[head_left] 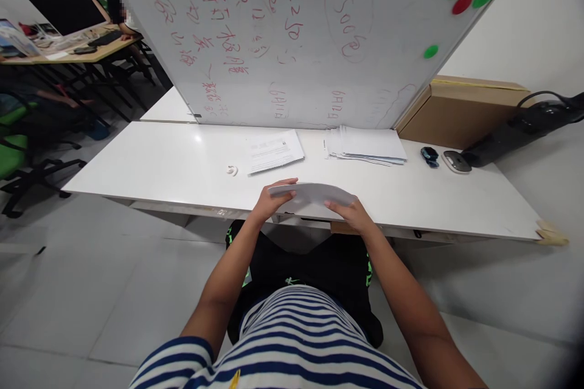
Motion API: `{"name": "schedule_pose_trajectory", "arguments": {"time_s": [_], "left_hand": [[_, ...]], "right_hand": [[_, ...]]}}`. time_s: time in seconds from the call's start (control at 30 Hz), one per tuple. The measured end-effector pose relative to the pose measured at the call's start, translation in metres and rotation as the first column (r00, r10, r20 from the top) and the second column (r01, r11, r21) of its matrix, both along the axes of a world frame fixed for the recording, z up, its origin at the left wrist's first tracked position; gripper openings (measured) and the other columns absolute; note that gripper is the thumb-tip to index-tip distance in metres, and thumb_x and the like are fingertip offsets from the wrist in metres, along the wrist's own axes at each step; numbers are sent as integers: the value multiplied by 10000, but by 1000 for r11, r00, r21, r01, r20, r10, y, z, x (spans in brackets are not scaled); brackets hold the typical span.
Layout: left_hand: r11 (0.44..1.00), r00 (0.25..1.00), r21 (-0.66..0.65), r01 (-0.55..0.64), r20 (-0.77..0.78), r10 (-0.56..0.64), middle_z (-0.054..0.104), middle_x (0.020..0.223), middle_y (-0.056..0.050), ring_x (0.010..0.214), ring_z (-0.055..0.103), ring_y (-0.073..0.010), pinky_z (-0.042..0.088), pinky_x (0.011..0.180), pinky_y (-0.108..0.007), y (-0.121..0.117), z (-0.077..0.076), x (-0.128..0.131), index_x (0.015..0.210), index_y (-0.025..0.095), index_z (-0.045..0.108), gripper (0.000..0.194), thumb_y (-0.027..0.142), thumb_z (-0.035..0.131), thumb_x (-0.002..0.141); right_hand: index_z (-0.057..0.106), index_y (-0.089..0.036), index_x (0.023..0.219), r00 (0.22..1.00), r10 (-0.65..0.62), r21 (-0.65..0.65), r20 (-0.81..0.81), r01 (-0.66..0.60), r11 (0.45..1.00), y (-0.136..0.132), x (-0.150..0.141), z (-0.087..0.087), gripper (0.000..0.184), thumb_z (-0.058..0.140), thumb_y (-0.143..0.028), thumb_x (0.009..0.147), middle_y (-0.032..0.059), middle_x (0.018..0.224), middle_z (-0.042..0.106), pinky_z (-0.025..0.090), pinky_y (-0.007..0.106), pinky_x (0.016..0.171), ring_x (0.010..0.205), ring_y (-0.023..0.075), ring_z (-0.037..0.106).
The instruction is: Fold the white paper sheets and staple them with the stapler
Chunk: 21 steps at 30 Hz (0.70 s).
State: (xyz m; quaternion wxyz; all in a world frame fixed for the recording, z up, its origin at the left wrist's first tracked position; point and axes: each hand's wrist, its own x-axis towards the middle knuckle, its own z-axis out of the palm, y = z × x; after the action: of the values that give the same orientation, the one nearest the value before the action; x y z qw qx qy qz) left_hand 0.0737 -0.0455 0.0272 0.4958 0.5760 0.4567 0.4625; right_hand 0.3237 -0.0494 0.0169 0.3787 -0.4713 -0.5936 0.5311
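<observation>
Between my two hands a stack of paper (pixel 312 192) stands on edge at the front of the white desk, its top edge curved. My left hand (pixel 274 196) is closed on its left end, with the thumb on the near face. On the right end, my right hand (pixel 349 211) grips it the same way, thumb inward; its other fingers are hidden behind. Just beyond lies a small pile of printed sheets (pixel 277 152). Left of that pile rests a small white curved item (pixel 232 170) whose kind I cannot make out.
A larger paper stack (pixel 367 144) lies at the back right of the desk (pixel 150 161). Further right are a dark watch (pixel 429 156), a computer mouse (pixel 457 161), a black bottle-like object (pixel 506 130) and a cardboard box (pixel 460 110). A whiteboard (pixel 292 85) rises behind.
</observation>
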Motion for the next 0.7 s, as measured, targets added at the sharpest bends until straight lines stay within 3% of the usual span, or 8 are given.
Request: {"name": "schedule_pose_trajectory", "arguments": {"time_s": [0.17, 0.5, 0.6, 0.7], "left_hand": [[998, 996, -29, -58, -65, 56, 708, 939, -61, 902, 638, -245, 511, 780, -351, -1, -5, 2, 941, 170, 705, 332, 430, 693, 735], [994, 991, -57, -92, -100, 86, 717, 896, -39, 885, 647, -244, 510, 766, -345, -5, -6, 3, 846, 174, 706, 290, 436, 699, 721], [994, 992, -75, -82, -106, 74, 719, 899, -39, 892, 649, -249, 512, 773, -351, -11, -2, 3, 852, 171, 708, 297, 435, 703, 718], [990, 995, -130, -54, -92, 42, 719, 942, -48, 931, 648, -261, 516, 796, -362, -18, 5, 3, 884, 171, 706, 326, 441, 724, 702]], "right_hand": [[702, -185, 965, 1000, -24, -37, 9, 25, 999, 1, 3, -10, 374, 700, -466, 718, 59, 976, 693, 493, 393, 802, 933, 269, 617], [701, -185, 961, 994, -68, -91, 84, 76, 993, -4, 10, -18, 397, 688, -501, 721, 65, 993, 699, 499, 382, 800, 954, 278, 625], [700, -180, 937, 988, -34, -103, 153, 50, 993, -13, 13, -15, 393, 672, -513, 729, 72, 981, 701, 500, 393, 818, 952, 287, 629], [677, -184, 1036, 972, -55, -89, 229, 77, 993, -27, 18, -10, 429, 665, -498, 744, 79, 1083, 680, 482, 400, 888, 1020, 284, 612]]}}
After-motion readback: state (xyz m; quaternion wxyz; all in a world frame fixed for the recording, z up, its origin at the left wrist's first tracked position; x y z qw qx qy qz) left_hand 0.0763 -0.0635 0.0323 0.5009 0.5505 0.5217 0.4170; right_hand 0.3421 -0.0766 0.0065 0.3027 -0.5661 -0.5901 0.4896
